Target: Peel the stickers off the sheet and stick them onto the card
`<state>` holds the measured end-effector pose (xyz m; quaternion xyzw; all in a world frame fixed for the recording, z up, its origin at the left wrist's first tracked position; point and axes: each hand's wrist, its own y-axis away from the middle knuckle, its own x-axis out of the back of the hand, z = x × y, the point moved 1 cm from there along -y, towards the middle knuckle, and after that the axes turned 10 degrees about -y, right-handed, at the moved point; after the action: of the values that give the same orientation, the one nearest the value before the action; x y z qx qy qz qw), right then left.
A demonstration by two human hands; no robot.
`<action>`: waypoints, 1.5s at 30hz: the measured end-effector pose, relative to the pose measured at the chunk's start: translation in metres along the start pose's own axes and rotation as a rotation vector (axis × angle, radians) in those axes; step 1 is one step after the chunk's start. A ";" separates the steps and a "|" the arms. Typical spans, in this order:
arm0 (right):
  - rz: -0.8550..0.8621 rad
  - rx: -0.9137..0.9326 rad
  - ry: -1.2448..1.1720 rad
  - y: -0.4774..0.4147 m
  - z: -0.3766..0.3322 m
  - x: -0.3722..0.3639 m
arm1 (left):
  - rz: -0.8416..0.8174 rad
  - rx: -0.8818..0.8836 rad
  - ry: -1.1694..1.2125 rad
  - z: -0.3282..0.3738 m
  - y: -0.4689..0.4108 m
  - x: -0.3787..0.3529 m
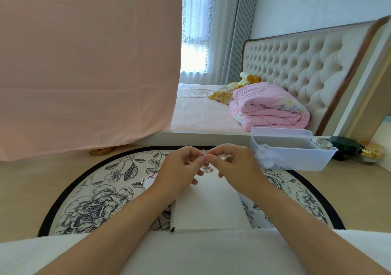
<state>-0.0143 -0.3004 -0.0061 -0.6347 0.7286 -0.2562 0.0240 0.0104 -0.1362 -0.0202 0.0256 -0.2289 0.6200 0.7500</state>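
A white card (pixel 208 207) lies on a round floral mat (pixel 95 200) in front of me. One small cartoon sticker (pixel 207 169) sits near the card's far edge. My left hand (pixel 179 169) and my right hand (pixel 234 162) meet above the card's far end, fingertips together. Between them they pinch a tiny white sticker piece (pixel 204 152), only its tip showing. Another white sticker (pixel 148 182) peeks out beside my left wrist on the mat.
A clear plastic bin (pixel 294 158) with white scraps stands at the right rear of the mat. Dark and gold jars (pixel 347 148) sit beyond it. A pink cloth (pixel 84 63) hangs at the left, a gold lid (pixel 100 151) under it.
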 end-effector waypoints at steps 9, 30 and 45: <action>0.062 -0.011 0.093 -0.008 0.011 0.025 | -0.055 -0.085 -0.300 0.008 -0.005 -0.011; 0.205 0.068 0.709 -0.045 0.015 0.121 | -0.139 0.007 -0.304 0.014 -0.038 -0.036; 0.003 0.155 0.111 -0.018 0.012 0.032 | -0.229 0.134 0.133 0.013 -0.025 -0.017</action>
<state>0.0002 -0.3354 0.0001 -0.6146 0.7078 -0.3467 0.0329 0.0276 -0.1622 -0.0087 0.0604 -0.1327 0.5444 0.8261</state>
